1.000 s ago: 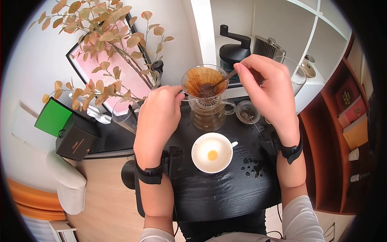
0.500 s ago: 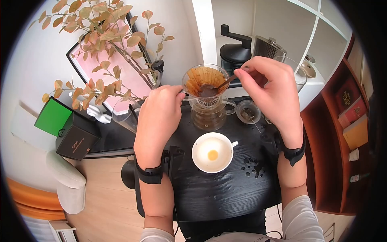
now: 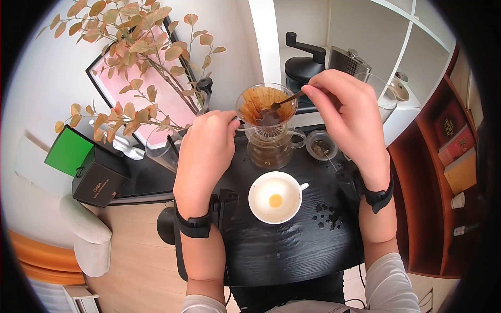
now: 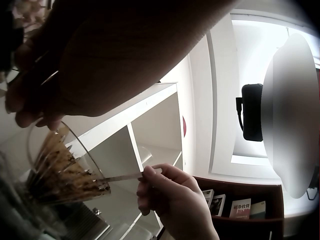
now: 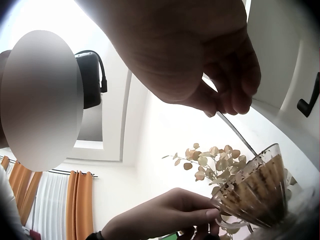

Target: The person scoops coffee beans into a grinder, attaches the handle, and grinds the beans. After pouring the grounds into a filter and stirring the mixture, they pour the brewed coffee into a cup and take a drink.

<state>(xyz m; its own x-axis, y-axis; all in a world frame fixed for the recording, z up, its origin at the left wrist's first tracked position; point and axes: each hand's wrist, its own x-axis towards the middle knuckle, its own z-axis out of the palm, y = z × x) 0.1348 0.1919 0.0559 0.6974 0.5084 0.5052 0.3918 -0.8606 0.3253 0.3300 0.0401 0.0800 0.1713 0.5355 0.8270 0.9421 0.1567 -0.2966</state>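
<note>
A clear glass coffee dripper (image 3: 269,132) sits atop a glass server (image 3: 266,154), lined with a brown-stained paper filter (image 3: 254,99) that has wet coffee grounds (image 3: 268,119) at its bottom. My left hand (image 3: 207,151) pinches the dripper's handle at its left side; in the right wrist view, thumb and fingers close on that glass handle. With thumb and fingertips, my right hand (image 3: 348,115) pinches a slender dark spoon (image 3: 290,99), slanting down over the rim. Its tip is inside the filter, just above the grounds. The left wrist view shows the spoon's handle (image 4: 125,176) crossing the rim.
In front of the server stands a white cup (image 3: 261,201) with a little yellowish liquid. A small round dish (image 3: 319,142) sits right of the server, near water drops (image 3: 327,216) on the black table (image 3: 271,255). Behind are a hand grinder (image 3: 303,68) and a metal flask (image 3: 348,63).
The spoon's tip has shifted left and slightly up inside the filter, with my right hand moving slightly left and up. My left hand keeps its hold on the dripper's handle.
</note>
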